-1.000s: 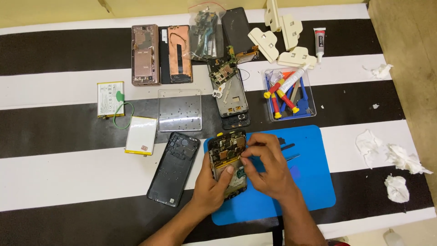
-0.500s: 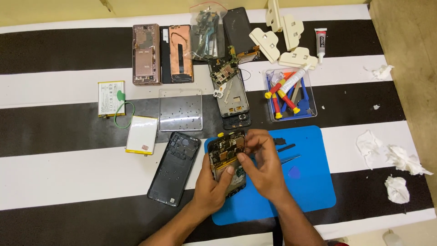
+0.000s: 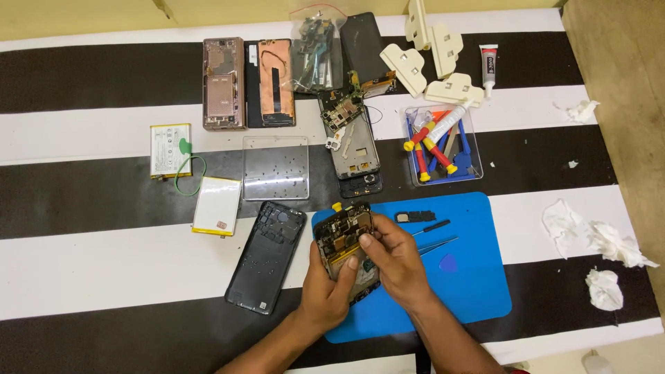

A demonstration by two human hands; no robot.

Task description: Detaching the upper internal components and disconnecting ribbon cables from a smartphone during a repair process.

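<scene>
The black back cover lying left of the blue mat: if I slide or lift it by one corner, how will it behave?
The black back cover looks like a thin hollow shell, so it is probably light and may flex if lifted by a corner. It lies flat on the striped cloth, so it should slide rather than roll or tip. Its smooth surface may be slippery to pinch.

This looks like an informal phone-repair workspace set up on a black-and-white striped cloth (image 3: pixel 104 270) rather than a fitted bench. A blue rubber work mat (image 3: pixel 478 277) carries slim metal tweezers (image 3: pixel 438 244) and a blue triangular pick (image 3: pixel 449 262). A clear plastic tray (image 3: pixel 443 145) holds red-and-yellow-handled screwdrivers. Around it lie opened phone bodies (image 3: pixel 223 83), a black plastic back cover (image 3: pixel 267 256), 2 flat battery packs (image 3: pixel 170 149), a bare circuit board (image 3: pixel 341 111), cream plastic clamps (image 3: pixel 429 52), a small glue tube (image 3: pixel 488 66) and crumpled white tissues (image 3: pixel 603 242).
</scene>
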